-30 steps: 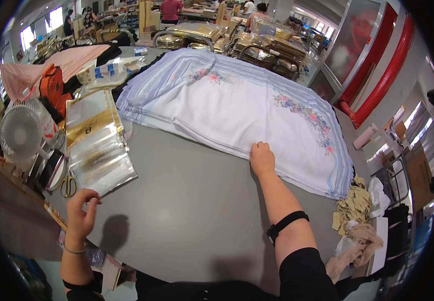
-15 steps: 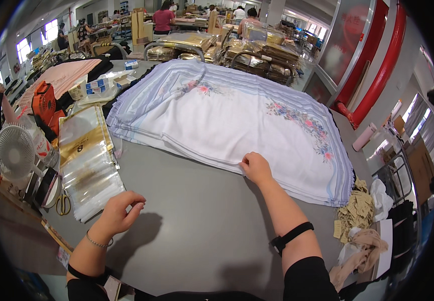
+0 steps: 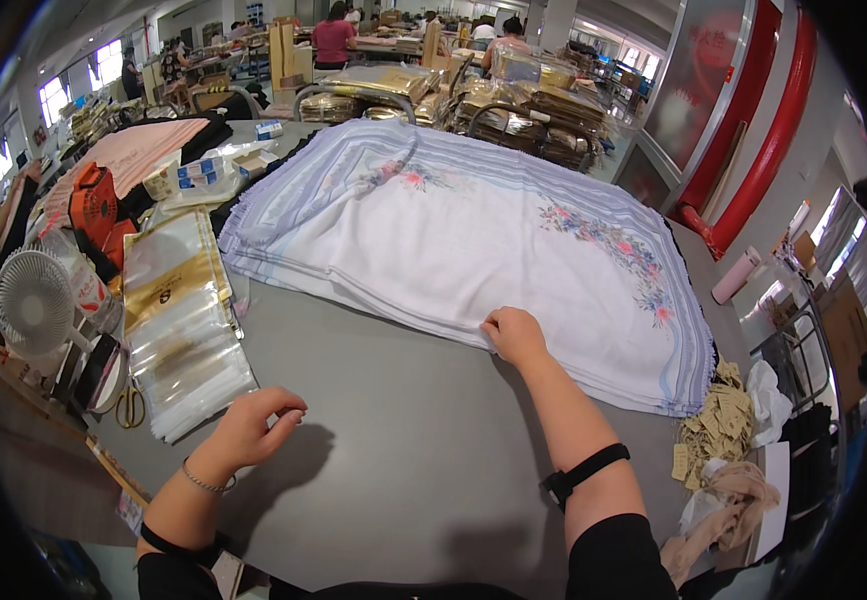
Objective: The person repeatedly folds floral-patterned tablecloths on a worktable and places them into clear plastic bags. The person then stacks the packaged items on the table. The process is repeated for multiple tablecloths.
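A stack of white scarves [image 3: 433,250] with blue-lilac borders and pink floral sprays lies folded across the grey table. At its near edge my right hand [image 3: 516,333] is closed, with thumb and fingertips pinching the edge of a scarf. How many layers lie between the fingertips is hidden. My left hand [image 3: 255,428] hovers over the bare grey tabletop, away from the cloth. Its fingers are loosely bent, the thumb stands apart from them, and nothing shows in it. Clear plastic bags with a gold band [image 3: 175,310] lie in a pile beyond it, to the left.
Left of the bags are a white fan [image 3: 33,300], an orange device [image 3: 93,208] and scissors [image 3: 129,407]. Beige tags [image 3: 718,420] heap at the right edge beside a tan cloth [image 3: 728,510]. A pink bottle [image 3: 736,275] stands far right. Wrapped goods [image 3: 533,110] pile behind the table.
My left hand has shifted slightly to the right, its thumb a little further from the fingers. My right hand stays at the scarf edge. The whole view has moved slightly.
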Motion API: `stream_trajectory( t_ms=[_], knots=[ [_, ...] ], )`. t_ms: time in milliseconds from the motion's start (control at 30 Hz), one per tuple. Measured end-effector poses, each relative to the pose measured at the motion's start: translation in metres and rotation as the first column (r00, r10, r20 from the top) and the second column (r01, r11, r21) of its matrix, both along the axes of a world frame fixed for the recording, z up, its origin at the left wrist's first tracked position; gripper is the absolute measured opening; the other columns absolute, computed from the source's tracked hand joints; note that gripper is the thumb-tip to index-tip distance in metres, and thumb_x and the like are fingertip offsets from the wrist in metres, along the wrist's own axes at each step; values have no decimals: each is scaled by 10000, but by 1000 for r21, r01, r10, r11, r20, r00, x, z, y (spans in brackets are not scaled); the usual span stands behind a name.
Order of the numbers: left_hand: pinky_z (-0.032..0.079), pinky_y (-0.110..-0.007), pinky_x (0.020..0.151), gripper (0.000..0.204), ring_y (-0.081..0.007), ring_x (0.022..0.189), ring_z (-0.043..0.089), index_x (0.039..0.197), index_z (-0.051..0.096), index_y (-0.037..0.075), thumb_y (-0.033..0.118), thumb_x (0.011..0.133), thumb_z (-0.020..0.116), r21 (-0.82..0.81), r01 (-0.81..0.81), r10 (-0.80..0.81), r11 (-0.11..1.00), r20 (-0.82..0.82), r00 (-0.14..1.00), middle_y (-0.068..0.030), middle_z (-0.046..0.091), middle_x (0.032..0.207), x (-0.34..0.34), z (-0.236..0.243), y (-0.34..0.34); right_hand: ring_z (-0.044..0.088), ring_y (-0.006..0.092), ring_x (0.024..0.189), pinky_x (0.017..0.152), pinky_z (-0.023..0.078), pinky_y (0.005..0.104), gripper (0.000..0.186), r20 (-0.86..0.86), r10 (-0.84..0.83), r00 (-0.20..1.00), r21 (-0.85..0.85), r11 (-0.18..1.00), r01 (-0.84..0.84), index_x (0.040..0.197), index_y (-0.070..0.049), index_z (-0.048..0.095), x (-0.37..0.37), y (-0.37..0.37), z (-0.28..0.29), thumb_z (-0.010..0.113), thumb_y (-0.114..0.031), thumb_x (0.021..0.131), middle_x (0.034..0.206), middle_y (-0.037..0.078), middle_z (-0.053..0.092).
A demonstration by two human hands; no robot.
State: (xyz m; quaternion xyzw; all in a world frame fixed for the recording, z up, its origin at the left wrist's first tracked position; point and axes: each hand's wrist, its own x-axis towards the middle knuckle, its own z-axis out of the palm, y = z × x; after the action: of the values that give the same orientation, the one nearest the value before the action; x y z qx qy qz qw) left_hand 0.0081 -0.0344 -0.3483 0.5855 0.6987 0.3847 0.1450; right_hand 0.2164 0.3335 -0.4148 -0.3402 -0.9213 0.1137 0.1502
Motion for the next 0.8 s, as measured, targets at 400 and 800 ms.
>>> stream_trajectory(
  t_ms=[400,800],
  knots=[
    [513,-317,693,108,-218,757,657,946,635,32,97,884,574,-53,84,-85,995,-18,996,-87,666,822,4,-11,0,589,274,909,705,537,392,71,173,-42,984,309,951,-14,855,-52,599,-6,-12,-10,571,-115,836,877,98,608],
    [454,-381,969,540,-359,1191,490,1311,409,-9,124,838,633,169,-117,159,979,-262,952,-220,450,1311,1,-3,141,637,311,713,623,540,391,71,248,-54,967,626,771,-117,794,-56,594,-8,6,109,546,-107,801,743,116,625]
  ],
)
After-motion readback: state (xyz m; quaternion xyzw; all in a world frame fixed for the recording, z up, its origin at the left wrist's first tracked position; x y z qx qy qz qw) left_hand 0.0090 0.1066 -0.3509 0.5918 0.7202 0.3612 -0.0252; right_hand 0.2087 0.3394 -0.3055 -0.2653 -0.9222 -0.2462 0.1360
